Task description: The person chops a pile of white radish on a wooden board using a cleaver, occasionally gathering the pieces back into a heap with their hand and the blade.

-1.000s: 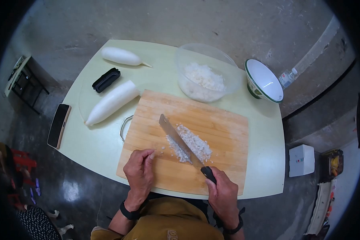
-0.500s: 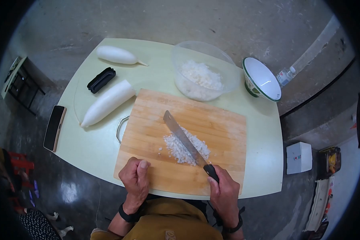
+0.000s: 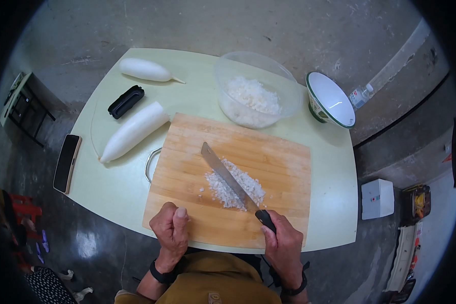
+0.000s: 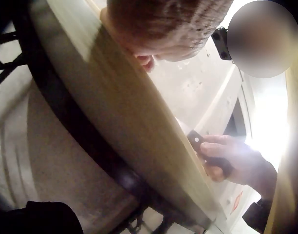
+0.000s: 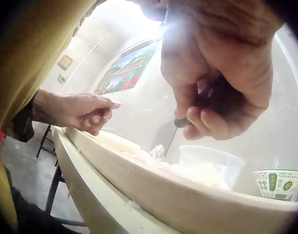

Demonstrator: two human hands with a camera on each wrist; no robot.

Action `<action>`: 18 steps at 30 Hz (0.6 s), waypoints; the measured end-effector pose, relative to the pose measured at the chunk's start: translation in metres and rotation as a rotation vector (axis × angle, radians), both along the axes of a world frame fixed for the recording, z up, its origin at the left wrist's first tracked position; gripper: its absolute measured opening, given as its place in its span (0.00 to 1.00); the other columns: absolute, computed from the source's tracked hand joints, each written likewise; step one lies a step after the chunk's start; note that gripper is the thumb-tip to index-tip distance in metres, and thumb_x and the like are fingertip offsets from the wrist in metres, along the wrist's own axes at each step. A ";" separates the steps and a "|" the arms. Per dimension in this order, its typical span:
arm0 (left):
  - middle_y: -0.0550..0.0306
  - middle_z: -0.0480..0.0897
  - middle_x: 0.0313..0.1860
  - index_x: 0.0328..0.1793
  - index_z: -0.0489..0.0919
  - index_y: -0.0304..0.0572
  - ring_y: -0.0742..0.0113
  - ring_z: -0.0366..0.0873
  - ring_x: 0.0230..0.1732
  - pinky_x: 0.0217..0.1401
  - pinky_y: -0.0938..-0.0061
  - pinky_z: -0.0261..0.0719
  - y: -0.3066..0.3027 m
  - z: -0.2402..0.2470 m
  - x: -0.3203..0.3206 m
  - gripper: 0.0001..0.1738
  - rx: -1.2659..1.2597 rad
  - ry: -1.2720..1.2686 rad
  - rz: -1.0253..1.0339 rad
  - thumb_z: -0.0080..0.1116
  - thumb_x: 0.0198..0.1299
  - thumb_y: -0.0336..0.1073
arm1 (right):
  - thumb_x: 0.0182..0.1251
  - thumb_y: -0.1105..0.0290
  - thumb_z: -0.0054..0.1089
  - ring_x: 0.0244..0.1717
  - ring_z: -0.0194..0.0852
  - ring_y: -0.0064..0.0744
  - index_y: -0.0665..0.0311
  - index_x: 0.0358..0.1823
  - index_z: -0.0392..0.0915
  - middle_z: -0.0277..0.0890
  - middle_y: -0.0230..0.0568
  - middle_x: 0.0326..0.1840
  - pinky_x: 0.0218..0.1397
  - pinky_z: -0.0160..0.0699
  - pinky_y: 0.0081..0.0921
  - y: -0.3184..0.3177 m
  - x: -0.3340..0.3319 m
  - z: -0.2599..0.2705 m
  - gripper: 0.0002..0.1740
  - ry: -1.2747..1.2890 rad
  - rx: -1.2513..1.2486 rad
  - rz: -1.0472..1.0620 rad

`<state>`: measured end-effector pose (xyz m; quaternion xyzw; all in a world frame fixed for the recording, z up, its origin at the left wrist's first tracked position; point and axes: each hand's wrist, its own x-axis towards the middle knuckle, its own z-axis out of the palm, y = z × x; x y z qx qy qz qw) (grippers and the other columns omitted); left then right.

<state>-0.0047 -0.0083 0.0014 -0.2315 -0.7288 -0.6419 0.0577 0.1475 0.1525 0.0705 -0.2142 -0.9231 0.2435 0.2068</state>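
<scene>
In the head view, my right hand [image 3: 285, 243] grips the black handle of a kitchen knife [image 3: 227, 177]. Its long blade slants up and left across a pile of finely chopped white radish [image 3: 249, 185] on the wooden cutting board [image 3: 283, 167]. My left hand [image 3: 171, 228] is at the board's near left corner, fingers curled in, thumb uppermost, holding nothing. From the right wrist, the right hand [image 5: 222, 73] is close up around the dark handle, with the curled left hand [image 5: 83, 112] beyond. The left wrist view catches the knife handle [image 4: 196, 140] over the board's edge.
Two peeled white radishes [image 3: 134, 133] [image 3: 146, 70] lie on the pale table [image 3: 334, 177], left of the board, near a black tray [image 3: 126, 101] and a phone [image 3: 67, 163]. Behind are a clear bowl [image 3: 291, 104] of white shreds, a green-rimmed bowl [image 3: 332, 101] and a bottle [image 3: 361, 96].
Relative to the board, the knife blade has shifted slightly right over the chopped radish. My left hand has drawn back a little toward my body. The head view itself has shifted slightly.
</scene>
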 end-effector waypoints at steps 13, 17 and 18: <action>0.55 0.67 0.15 0.22 0.72 0.34 0.63 0.65 0.18 0.22 0.69 0.61 0.001 -0.003 -0.001 0.23 -0.034 0.053 0.005 0.54 0.70 0.40 | 0.57 0.79 0.65 0.36 0.81 0.45 0.67 0.55 0.75 0.80 0.47 0.39 0.38 0.79 0.33 0.005 -0.001 -0.004 0.22 0.008 -0.023 0.027; 0.54 0.67 0.15 0.22 0.72 0.34 0.62 0.65 0.18 0.22 0.69 0.61 0.000 -0.004 -0.001 0.22 -0.039 0.048 0.015 0.54 0.70 0.38 | 0.57 0.79 0.65 0.36 0.81 0.45 0.66 0.54 0.76 0.80 0.46 0.39 0.38 0.79 0.32 0.003 -0.001 0.003 0.22 -0.009 -0.010 0.004; 0.54 0.67 0.15 0.22 0.72 0.34 0.62 0.65 0.18 0.22 0.69 0.61 0.001 -0.004 -0.001 0.22 -0.040 0.048 0.015 0.54 0.70 0.38 | 0.57 0.79 0.65 0.36 0.81 0.45 0.66 0.54 0.76 0.80 0.46 0.39 0.37 0.79 0.32 0.003 -0.003 0.003 0.22 0.013 -0.003 0.021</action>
